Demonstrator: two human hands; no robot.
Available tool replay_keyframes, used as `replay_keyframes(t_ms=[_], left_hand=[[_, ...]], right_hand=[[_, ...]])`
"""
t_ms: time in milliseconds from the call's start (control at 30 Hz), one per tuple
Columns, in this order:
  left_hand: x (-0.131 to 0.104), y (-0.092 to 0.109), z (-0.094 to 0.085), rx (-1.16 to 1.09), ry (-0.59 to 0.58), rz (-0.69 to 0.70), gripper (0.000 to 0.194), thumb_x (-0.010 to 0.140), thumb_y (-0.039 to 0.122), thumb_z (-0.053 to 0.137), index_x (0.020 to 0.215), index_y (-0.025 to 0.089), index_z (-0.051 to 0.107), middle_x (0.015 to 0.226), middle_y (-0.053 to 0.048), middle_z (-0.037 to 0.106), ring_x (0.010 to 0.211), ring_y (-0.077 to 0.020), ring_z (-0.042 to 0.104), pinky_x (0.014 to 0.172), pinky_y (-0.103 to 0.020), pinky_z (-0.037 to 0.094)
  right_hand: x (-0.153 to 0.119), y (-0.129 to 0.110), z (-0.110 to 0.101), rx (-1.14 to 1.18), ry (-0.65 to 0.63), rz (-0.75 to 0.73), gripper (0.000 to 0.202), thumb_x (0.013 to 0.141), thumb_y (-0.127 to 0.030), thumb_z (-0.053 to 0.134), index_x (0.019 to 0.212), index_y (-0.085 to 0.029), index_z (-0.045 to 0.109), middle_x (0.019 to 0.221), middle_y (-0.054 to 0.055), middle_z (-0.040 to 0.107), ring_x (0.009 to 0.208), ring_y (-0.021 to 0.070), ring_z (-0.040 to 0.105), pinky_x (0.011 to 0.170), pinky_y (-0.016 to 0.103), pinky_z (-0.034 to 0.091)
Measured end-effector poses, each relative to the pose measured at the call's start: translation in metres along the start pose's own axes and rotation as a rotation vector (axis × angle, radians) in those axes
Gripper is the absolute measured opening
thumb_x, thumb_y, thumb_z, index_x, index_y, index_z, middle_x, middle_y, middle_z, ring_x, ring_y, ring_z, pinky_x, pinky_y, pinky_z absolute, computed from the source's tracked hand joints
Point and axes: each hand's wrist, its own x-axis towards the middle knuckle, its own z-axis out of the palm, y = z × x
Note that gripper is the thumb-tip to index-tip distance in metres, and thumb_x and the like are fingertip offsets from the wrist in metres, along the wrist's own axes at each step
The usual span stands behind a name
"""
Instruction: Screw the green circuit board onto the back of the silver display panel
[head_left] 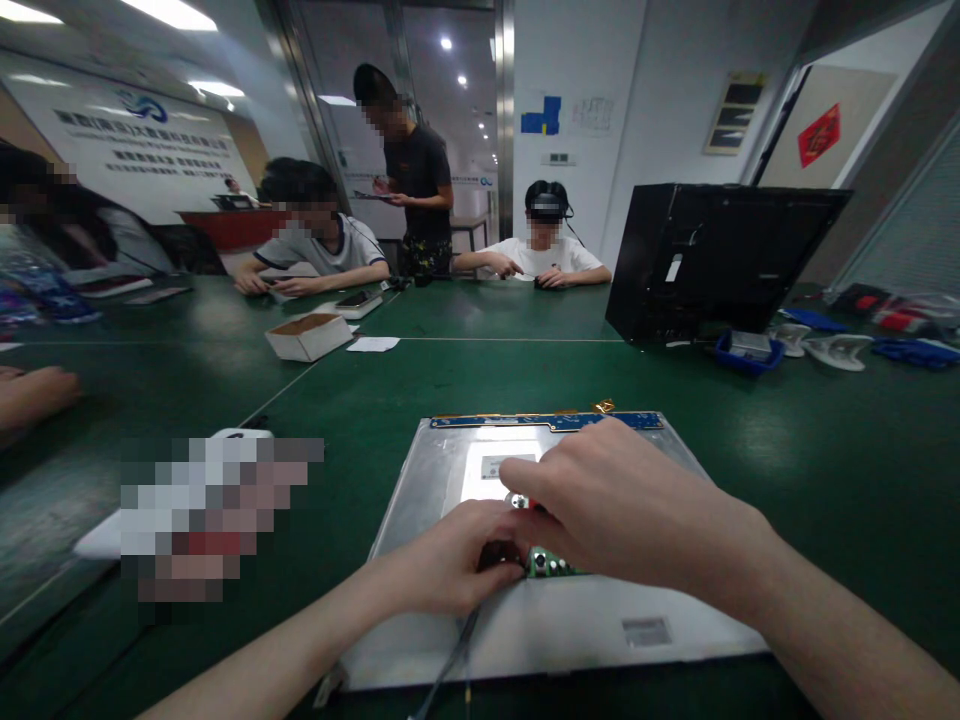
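1. Panel (555,628): flat, rectangular, silvery metal sheet with a dull sheen; lies on the smooth green tabletop (337,415), directly before the person.
2. Circuit strip (495,422): narrow, blue, along the panel's far edge.
3. Green board (553,564): small, dotted with components, on the panel under the hands.
4. Left hand (469,560): fingers curled at the board's left side; grip hidden, cannot tell whether closed on anything.
5. Right hand (600,500): arched over the board, fingers bent; cannot tell what they clamp. Small red part (535,506) shows between the hands.
6. Cable (452,655): thin, dark, trailing from beneath the left hand over the panel's near edge.
7. Beyond: boxy black casing (720,260).
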Motion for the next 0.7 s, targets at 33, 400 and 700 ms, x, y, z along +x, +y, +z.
replay_keyframes(t_ms=[33,400,700], left_hand=[[-0.0001,0.0004,0.0008,0.001,-0.002,-0.014,0.014,0.086,0.014,0.059,0.100,0.016,0.062,0.091,-0.005,0.068,0.078,-0.0185,0.063,0.070,-0.028,0.050],[-0.0004,-0.0013,0.0001,0.065,0.008,-0.017,0.010,0.085,0.015,0.061,0.094,0.016,0.063,0.088,-0.003,0.067,0.077,-0.0175,0.060,0.070,-0.026,0.048],[0.0014,0.0038,-0.0032,0.077,-0.006,0.030,0.008,0.087,0.019,0.055,0.088,0.016,0.063,0.083,-0.003,0.065,0.072,-0.0172,0.059,0.064,-0.025,0.047]], right_hand=[[0.0002,-0.0003,0.0003,0.006,0.003,-0.009,0.019,0.095,-0.030,0.052,0.080,-0.020,0.059,0.066,0.000,0.066,0.052,0.0136,0.052,0.048,0.027,0.019],[-0.0019,-0.0001,-0.0014,0.086,-0.062,-0.042,0.005,0.092,-0.023,0.050,0.093,-0.020,0.054,0.077,0.001,0.067,0.060,0.0140,0.053,0.050,0.027,0.023],[-0.0044,-0.0008,-0.0068,0.203,-0.110,-0.105,0.003,0.089,-0.022,0.058,0.091,-0.019,0.057,0.082,0.000,0.067,0.067,0.0128,0.056,0.053,0.027,0.027]])
